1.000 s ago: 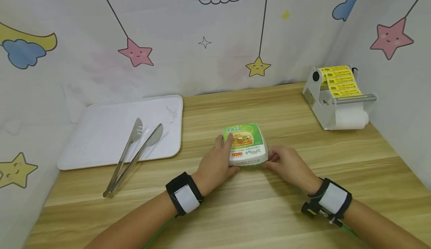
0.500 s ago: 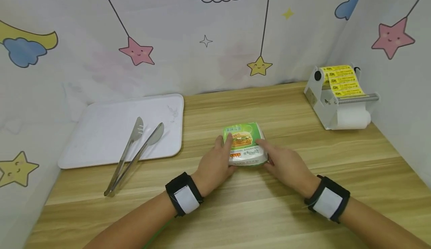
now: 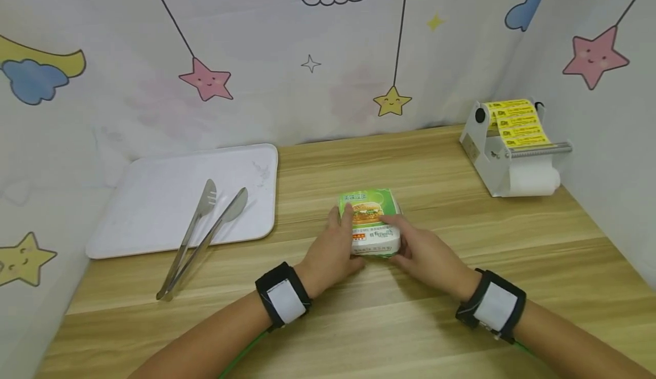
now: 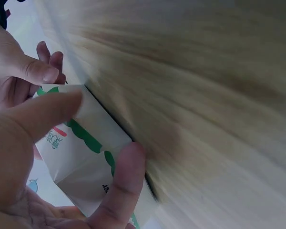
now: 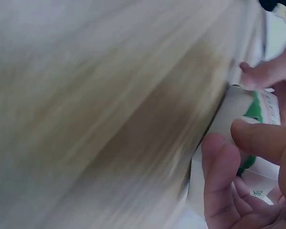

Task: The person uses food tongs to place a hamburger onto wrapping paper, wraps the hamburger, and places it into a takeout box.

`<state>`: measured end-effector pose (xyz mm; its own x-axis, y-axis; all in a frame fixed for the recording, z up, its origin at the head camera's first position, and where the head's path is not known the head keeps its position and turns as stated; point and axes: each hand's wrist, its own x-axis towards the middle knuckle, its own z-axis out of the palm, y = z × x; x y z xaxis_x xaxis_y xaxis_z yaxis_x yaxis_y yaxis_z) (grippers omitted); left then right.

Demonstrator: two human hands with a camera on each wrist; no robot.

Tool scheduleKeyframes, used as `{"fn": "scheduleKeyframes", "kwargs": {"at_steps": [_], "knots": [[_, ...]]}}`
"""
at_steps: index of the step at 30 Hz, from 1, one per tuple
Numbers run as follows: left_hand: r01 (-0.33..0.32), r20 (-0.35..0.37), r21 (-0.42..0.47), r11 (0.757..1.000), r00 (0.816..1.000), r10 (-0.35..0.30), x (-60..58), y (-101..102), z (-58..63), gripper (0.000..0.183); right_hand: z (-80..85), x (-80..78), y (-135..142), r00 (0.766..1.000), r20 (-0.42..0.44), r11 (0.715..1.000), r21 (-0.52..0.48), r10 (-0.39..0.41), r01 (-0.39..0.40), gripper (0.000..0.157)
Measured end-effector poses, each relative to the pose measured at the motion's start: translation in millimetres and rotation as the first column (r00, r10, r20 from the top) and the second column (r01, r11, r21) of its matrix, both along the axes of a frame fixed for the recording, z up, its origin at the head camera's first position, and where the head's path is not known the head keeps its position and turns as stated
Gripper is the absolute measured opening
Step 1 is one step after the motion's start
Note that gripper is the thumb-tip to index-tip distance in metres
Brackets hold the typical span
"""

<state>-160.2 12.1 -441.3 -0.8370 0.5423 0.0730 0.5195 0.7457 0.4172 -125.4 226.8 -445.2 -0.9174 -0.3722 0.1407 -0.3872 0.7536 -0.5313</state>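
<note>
A small burger box (image 3: 370,237), green and white with a burger picture on its lid, sits on the wooden table. My left hand (image 3: 332,251) grips its left side, a finger on the lid's left edge and the thumb by the front. Around the right side my right hand (image 3: 430,258) holds the box, its index finger resting on the lid by the picture. The left wrist view shows the white box side (image 4: 78,145) with green trim between thumb and fingers. In the right wrist view, curled fingers (image 5: 221,167) hide part of the box (image 5: 260,179).
At the left lies a white tray (image 3: 154,197), with metal tongs (image 3: 206,201) resting across its front edge onto the table. A label dispenser (image 3: 484,165) carrying yellow labels (image 3: 520,126) stands at the back right. Patterned white curtains (image 3: 318,100) line the back and sides.
My right hand first pinched the box's lower right corner, then spread over its right side, index finger onto the lid. The box has turned slightly. My left hand stays on its side.
</note>
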Motion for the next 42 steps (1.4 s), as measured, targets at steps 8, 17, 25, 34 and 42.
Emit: {"fn": "scheduleKeyframes", "kwargs": {"at_steps": [8, 17, 25, 34, 42], "knots": [[-0.023, -0.057, -0.03, 0.999, 0.998, 0.021, 3.9, 2.8, 2.4, 0.106, 3.8, -1.2, -6.0, 0.97, -0.237, 0.934, 0.355, 0.047, 0.041, 0.068], [-0.028, -0.061, -0.054, 0.998, 0.998, 0.024, 4.2, 2.0, 2.4, 0.105, 1.2, -4.6, -5.2, 0.947, -0.301, 0.939, 0.344, 0.107, 0.003, 0.065], [-0.057, -0.074, -0.093, 0.994, 0.996, 0.05, 2.2, 1.5, 3.8, 0.106, 2.8, -4.5, -3.3, 0.945, -0.284, 0.916, 0.399, 0.162, -0.037, 0.068], [-0.075, -0.123, -0.074, 0.994, 0.99, 0.065, -0.3, -0.6, -3.0, 0.106, -1.6, -7.4, -2.6, 0.923, -0.334, 0.911, 0.411, 0.191, -0.04, 0.057], [-0.074, -0.211, 0.024, 0.997, 0.974, 0.078, -4.9, -9.5, -6.7, 0.108, -2.2, -8.1, -1.1, 0.945, -0.305, 0.91, 0.414, 0.12, 0.018, 0.076]]}}
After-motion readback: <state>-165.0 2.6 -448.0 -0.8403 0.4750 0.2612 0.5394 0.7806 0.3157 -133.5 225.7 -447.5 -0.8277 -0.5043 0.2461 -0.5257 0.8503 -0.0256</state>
